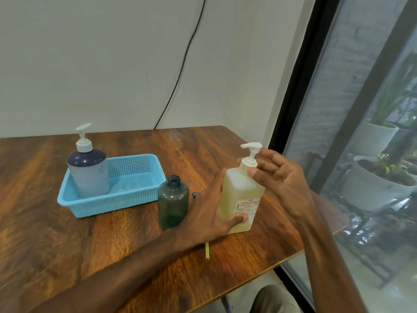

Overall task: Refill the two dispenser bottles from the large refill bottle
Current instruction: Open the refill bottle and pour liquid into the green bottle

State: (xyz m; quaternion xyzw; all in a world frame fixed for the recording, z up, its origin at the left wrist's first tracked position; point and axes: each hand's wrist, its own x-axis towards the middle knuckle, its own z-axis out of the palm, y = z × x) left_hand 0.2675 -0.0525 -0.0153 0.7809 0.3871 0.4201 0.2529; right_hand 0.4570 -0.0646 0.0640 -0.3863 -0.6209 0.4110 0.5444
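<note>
Working at a wooden table (67, 245), a blue basket (112, 204) on its left part holding one pump bottle (89, 175) upright. Steadying the refill bottle (241, 190) upright near the right edge, left hand (203, 220) clamped round its lower body, thumb across the label. Holding the right hand (282, 179) just right of the pump collar (247, 163), fingers spread and loose, thumb tip touching it, not yet gripping; probably unscrewing next, about the vertical axis. Having the small green bottle (173, 199) standing uncapped just left of the left hand, mouth up.

green bottle (173, 204) crowds refill bottle (240, 193), nearer tabletop (67, 245) free
</note>
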